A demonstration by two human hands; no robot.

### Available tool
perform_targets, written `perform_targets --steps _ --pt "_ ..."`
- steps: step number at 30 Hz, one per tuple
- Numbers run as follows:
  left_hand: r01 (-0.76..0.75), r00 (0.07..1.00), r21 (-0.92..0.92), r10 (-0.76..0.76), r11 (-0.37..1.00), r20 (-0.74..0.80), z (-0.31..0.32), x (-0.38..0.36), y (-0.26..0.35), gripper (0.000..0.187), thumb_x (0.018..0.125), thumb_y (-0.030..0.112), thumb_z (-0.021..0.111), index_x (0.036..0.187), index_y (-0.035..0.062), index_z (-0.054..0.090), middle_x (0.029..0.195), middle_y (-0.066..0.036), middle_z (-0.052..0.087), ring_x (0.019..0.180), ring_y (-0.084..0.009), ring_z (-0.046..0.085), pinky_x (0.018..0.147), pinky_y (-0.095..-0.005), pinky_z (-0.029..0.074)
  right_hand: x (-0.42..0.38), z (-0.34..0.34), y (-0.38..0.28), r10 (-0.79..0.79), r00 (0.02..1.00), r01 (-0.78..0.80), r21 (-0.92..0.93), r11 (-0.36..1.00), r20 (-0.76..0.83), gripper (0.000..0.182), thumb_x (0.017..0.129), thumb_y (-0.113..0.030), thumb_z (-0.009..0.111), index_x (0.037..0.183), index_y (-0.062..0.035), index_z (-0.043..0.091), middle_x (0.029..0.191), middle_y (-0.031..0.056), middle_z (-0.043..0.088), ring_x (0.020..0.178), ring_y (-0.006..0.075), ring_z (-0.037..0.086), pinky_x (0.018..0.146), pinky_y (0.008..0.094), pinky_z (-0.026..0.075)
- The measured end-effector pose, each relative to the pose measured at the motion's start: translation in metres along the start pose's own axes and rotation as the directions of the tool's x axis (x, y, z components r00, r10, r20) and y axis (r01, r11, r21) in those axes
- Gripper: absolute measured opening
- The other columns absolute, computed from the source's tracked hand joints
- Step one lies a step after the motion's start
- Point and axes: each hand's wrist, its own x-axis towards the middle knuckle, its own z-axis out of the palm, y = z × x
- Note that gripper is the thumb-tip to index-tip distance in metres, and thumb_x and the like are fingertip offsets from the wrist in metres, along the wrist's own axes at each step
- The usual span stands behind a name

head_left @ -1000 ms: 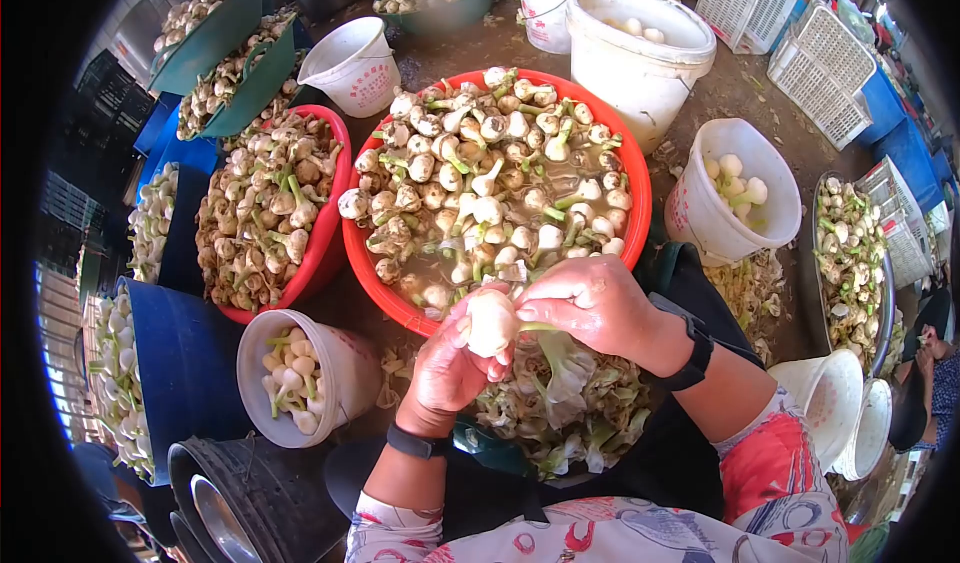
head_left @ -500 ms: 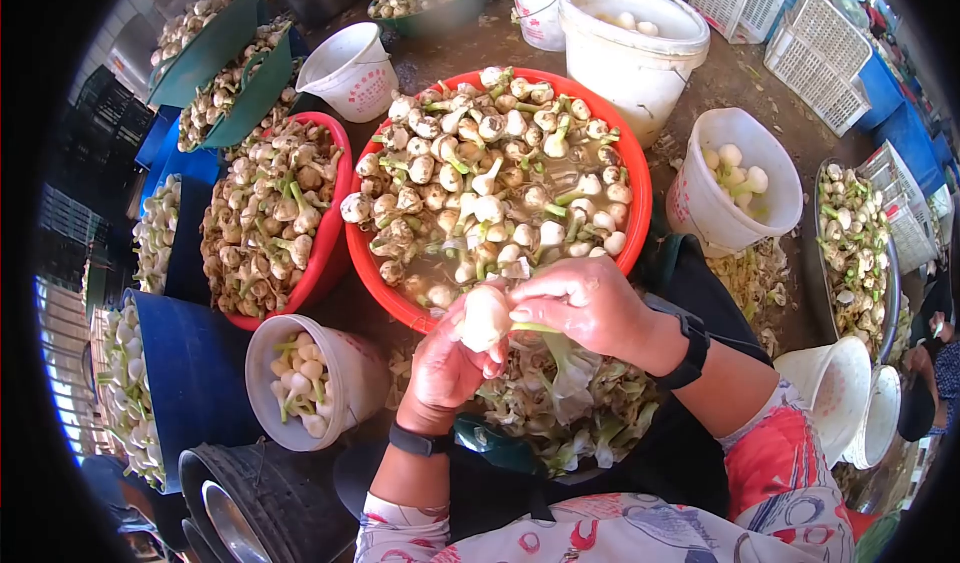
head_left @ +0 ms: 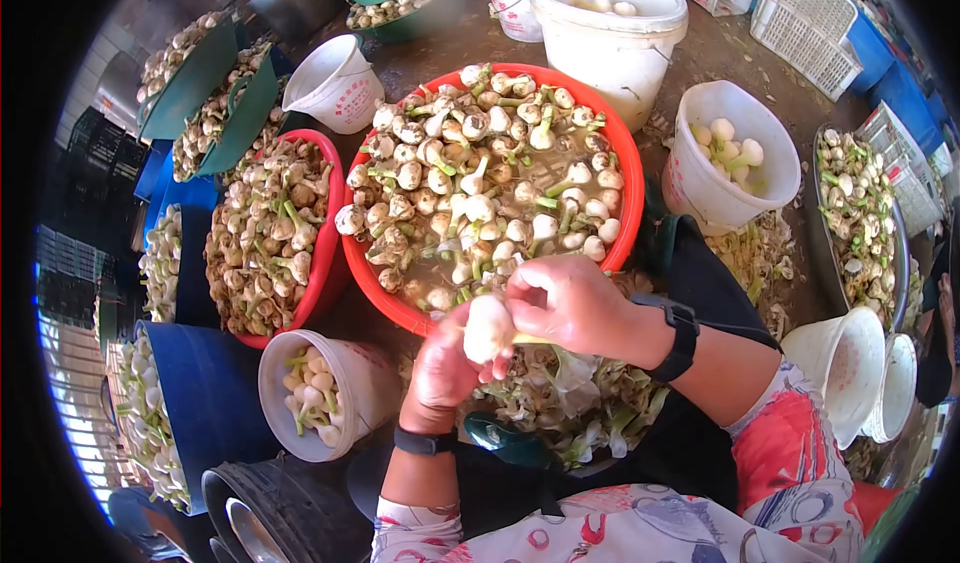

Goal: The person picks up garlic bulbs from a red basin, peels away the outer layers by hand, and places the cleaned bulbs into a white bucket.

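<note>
My left hand is closed around a pale garlic bulb, with fingers under and beside it. My right hand pinches at the bulb's right side, close to the neck, where a short green stem points right; its fingertips are partly hidden. Just beyond both hands stands a red basin of murky water, full of garlic bulbs, some muddy and some whiter. Below my hands lies a heap of stripped garlic skins and leaves.
A white bucket with peeled bulbs stands at left, another bucket at right. Left of the basin is a red tub of unwashed garlic, with a blue bin nearer. A large white bucket stands behind. Empty buckets lie at right.
The bulb has stayed in my left hand. My right hand has shifted slightly left and up against the bulb. The whole view has tilted a little.
</note>
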Motion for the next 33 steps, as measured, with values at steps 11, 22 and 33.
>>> perform_targets --steps 11,22,33 --pt "-0.296 0.933 0.422 0.354 0.857 -0.064 0.018 -0.002 -0.008 0.047 0.071 0.014 0.063 0.112 -0.0002 0.046 0.097 -0.005 0.056 0.083 -0.0113 0.054 0.071 -0.0231 0.043 0.0 0.018 0.017 0.095 0.981 -0.11 -0.079 0.991 -0.171 0.014 0.077 -0.011 0.051 0.077 0.0 0.044 0.059 0.016 0.053 0.054 0.0342 0.054 0.049 0.0405 0.043" --pt "-0.179 0.967 0.368 0.233 0.913 -0.106 0.013 0.002 -0.009 0.044 0.073 0.012 0.064 0.111 -0.0018 0.047 0.104 -0.012 0.055 0.095 -0.0176 0.053 0.083 -0.0303 0.043 0.016 0.017 0.056 0.348 0.886 -0.358 0.026 0.933 -0.307 0.014 0.079 -0.014 0.048 0.079 -0.0004 0.05 0.066 0.0181 0.056 0.062 0.0353 0.055 0.058 0.0412 0.044" --pt "-0.207 0.959 -0.379 0.111 0.902 -0.259 -0.017 0.009 -0.016 0.035 0.086 0.03 0.039 0.103 0.0003 0.047 0.097 -0.018 0.054 0.081 -0.0275 0.052 0.064 -0.0311 0.046 -0.017 0.006 0.038 0.404 0.866 -0.147 -0.621 0.77 0.296 0.026 0.075 -0.031 0.052 0.089 -0.0105 0.06 0.076 0.0137 0.059 0.072 0.0306 0.058 0.062 0.0404 0.046"
